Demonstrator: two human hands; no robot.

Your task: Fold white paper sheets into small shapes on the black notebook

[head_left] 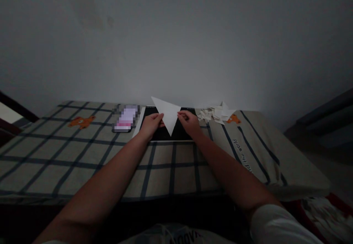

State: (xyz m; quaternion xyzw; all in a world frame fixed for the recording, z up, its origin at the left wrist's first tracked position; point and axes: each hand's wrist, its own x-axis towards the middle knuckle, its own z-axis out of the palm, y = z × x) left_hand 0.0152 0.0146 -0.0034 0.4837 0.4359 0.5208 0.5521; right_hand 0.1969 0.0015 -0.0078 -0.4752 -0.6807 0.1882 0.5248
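A white piece of paper, folded to a triangular shape with one point toward me, is held up between my two hands. My left hand pinches its left edge between thumb and fingers. At the right edge, my right hand grips the paper with thumb and forefinger, the other fingers curled. Beneath the paper and both hands lies a flat black pad with a pale border and small white marks along its far edge. Part of the pad is hidden by the paper and hands.
A phone with a lit, blurred screen lies left of the pad. Several folded white paper pieces are heaped at the right. A checked cloth with bear prints covers the table, which stands against a grey wall.
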